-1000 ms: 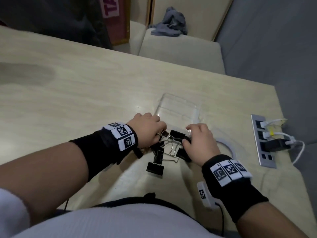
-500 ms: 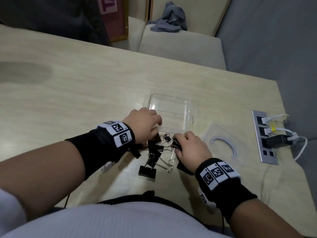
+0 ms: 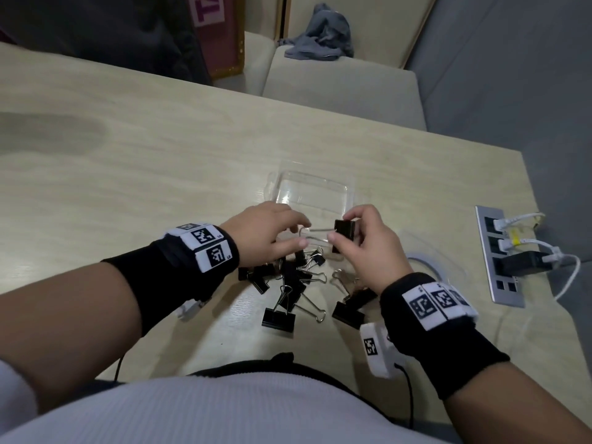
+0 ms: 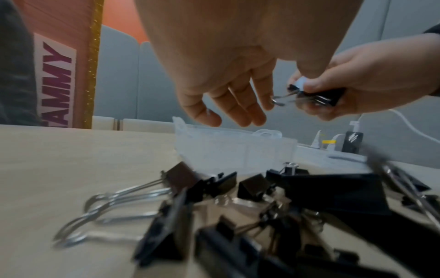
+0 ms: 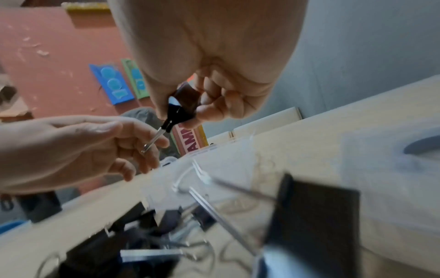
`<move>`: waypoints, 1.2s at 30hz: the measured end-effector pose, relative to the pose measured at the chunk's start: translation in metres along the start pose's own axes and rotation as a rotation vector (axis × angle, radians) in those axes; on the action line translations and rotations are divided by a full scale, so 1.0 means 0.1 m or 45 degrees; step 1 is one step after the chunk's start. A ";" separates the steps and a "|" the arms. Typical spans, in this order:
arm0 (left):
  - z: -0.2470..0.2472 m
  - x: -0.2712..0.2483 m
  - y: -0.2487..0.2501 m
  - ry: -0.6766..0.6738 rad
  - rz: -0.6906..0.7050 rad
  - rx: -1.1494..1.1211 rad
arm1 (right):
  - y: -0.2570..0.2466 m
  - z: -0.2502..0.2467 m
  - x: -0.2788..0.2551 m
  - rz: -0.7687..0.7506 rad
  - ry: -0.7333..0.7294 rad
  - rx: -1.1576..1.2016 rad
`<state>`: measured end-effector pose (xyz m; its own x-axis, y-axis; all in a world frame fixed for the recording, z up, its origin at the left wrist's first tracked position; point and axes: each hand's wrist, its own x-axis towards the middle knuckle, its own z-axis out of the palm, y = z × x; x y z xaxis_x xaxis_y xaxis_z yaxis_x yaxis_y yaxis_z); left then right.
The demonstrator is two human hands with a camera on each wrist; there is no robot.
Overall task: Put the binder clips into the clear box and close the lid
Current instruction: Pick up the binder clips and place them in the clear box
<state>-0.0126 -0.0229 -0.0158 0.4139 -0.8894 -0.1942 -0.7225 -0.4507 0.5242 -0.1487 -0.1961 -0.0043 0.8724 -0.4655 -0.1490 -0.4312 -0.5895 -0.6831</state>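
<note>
A clear box [image 3: 312, 190] stands open on the table just beyond my hands; the left wrist view shows its near wall [image 4: 233, 148]. Its clear lid [image 3: 427, 262] lies flat to the right. My right hand [image 3: 341, 227] pinches a large black binder clip [image 3: 345, 230] above the box's near edge, with the wire handles pointing left. My left hand [image 3: 298, 233] hovers with relaxed fingers [image 4: 240, 111] at the tips of those handles [image 4: 277, 99]. A pile of several black binder clips [image 3: 288, 283] lies on the table under and in front of both hands.
A silver power strip [image 3: 498, 254] with white cables and a black plug is set into the table at the right. The table's far edge meets a beige seat with a grey cloth [image 3: 320, 36]. My torso presses against the near edge.
My right hand has lifted one large clip off the pile and up toward the box. My left hand has risen from the pile to that clip's handles.
</note>
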 end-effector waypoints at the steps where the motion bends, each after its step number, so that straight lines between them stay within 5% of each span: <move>1: 0.00 0.03 0.03 0.005 0.021 0.005 | -0.02 -0.01 0.04 0.021 0.043 0.054; 5: 0.01 0.15 0.12 0.187 -0.048 0.040 | -0.05 -0.02 0.22 0.092 0.169 0.135; 8: 0.02 0.18 0.11 0.227 -0.188 0.063 | -0.02 -0.03 0.34 0.150 0.087 -0.013; 12: 0.09 0.09 0.10 0.157 -0.079 0.137 | 0.06 -0.12 0.30 0.187 0.058 -0.241; 18: 0.29 0.00 0.27 -0.111 0.185 0.415 | 0.33 -0.06 -0.15 0.266 -0.484 -0.772; 22: 0.37 0.03 0.40 -0.171 0.192 0.414 | 0.47 0.09 -0.25 0.083 -0.314 -0.734; 29: 0.26 0.01 0.28 0.150 0.082 0.187 | 0.35 -0.12 -0.32 -0.079 -0.088 -0.471; 33: 0.10 0.04 0.28 0.022 0.142 0.043 | 0.08 -0.16 -0.20 -0.321 -0.044 -0.316; 36: -0.03 0.14 0.28 0.076 0.016 0.005 | -0.07 -0.10 -0.09 -0.343 -0.056 -0.278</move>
<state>-0.0255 -0.0478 -0.0012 0.4370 -0.8889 -0.1377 -0.7299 -0.4399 0.5233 -0.1564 -0.1945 0.0091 0.9686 -0.2482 -0.0179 -0.2191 -0.8168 -0.5336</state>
